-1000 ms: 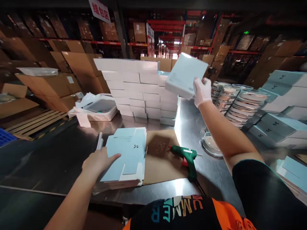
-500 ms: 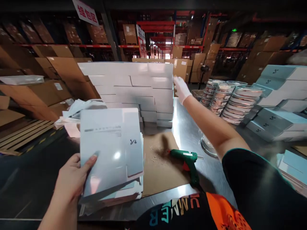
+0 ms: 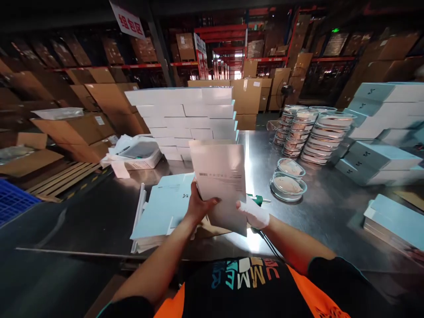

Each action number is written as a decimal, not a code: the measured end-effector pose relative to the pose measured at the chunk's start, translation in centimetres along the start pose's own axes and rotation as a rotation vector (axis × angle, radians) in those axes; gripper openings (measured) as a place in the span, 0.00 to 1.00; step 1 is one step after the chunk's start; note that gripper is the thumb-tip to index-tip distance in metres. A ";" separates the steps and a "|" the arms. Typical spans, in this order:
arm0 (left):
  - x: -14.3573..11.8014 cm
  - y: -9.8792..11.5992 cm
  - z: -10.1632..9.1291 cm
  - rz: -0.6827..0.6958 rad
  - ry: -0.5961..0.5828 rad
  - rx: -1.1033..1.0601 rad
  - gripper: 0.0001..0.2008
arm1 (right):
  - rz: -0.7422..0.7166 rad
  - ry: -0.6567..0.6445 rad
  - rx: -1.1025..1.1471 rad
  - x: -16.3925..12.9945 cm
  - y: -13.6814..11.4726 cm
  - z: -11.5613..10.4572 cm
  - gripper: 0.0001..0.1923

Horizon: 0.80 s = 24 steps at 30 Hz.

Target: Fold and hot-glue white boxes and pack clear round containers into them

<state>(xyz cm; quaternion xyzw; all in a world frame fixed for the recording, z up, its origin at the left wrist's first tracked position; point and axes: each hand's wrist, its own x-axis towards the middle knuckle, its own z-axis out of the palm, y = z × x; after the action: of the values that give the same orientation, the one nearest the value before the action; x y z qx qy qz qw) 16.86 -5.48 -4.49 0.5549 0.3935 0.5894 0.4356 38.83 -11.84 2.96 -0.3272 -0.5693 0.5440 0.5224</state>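
Both of my hands hold a white flat-folded carton (image 3: 220,176) upright in front of me. My left hand (image 3: 200,204) grips its left side, thumb across the front. My right hand (image 3: 254,213), in a white glove, is closed on the lower right edge. Behind the carton, a green glue gun (image 3: 256,199) is mostly hidden, lying over a brown cardboard sheet (image 3: 212,229). To the left is a pile of pale flat-folded cartons (image 3: 162,207). Beyond my hands rises a wall of stacked white boxes (image 3: 185,110).
Clear round containers (image 3: 288,183) stand on the metal table (image 3: 318,221), with taller stacks (image 3: 326,137) behind. A white basket (image 3: 145,159) holds papers at the left. More pale boxes (image 3: 380,154) and a flat stack (image 3: 394,225) lie right. A blue crate (image 3: 16,201) sits far left.
My left hand has moved right with a flat carton, off the pile. My right hand has come back from the box wall and now grips the carton too. The view has shifted.
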 end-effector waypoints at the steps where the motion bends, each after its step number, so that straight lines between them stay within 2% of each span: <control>1: -0.2 -0.8 0.9 0.002 0.031 0.052 0.66 | -0.012 0.002 0.031 -0.5 -0.4 -0.1 0.49; 4: -1.4 -3.0 1.9 0.081 0.005 0.151 0.80 | -0.109 0.118 0.027 -1.4 -1.1 -0.6 0.46; 6: -2.3 -4.0 1.3 0.253 -0.002 0.184 0.79 | -0.156 0.148 -0.026 -1.4 -0.9 -1.0 0.48; 7: -2.7 -4.2 0.9 0.359 0.016 0.206 0.73 | -0.159 0.145 -0.055 -1.4 -0.6 -1.1 0.48; 9: -3.2 -4.0 0.1 0.566 0.055 0.263 0.55 | -0.157 0.173 -0.089 -1.3 0.0 -0.9 0.45; 11: -3.5 -3.1 -0.3 0.695 0.042 0.304 0.41 | -0.162 0.258 -0.090 -1.2 0.5 -0.3 0.39; 13: -3.6 -1.8 -0.4 0.720 0.010 0.312 0.36 | -0.160 0.336 -0.092 -1.0 0.7 0.4 0.32; 16: -3.8 -0.3 -0.4 0.679 -0.020 0.344 0.27 | -0.157 0.426 -0.154 -0.4 1.0 1.4 0.21; 18: -4.0 -0.1 -0.3 0.661 0.008 0.356 0.27 | -0.180 0.502 -0.190 0.2 1.2 1.8 0.17; 19: -4.1 -0.2 -0.3 0.657 0.046 0.334 0.30 | -0.199 0.530 -0.190 0.5 1.4 1.9 0.18; 21: -4.4 -0.7 -0.2 0.645 0.110 0.294 0.37 | -0.241 0.535 -0.165 1.1 1.5 1.7 0.26; 22: -4.6 -0.9 -0.3 0.639 0.111 0.295 0.38 | -0.256 0.511 -0.154 1.3 1.6 1.4 0.30; 24: -4.8 -1.1 -0.5 0.630 0.067 0.340 0.33 | -0.266 0.447 -0.179 1.5 1.5 0.1 0.31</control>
<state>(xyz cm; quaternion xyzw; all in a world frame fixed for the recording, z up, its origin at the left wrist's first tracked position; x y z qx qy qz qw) 16.47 -9.65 -7.07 0.6939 0.3095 0.6389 0.1207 38.10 -10.18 1.86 -0.4064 -0.5237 0.3324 0.6708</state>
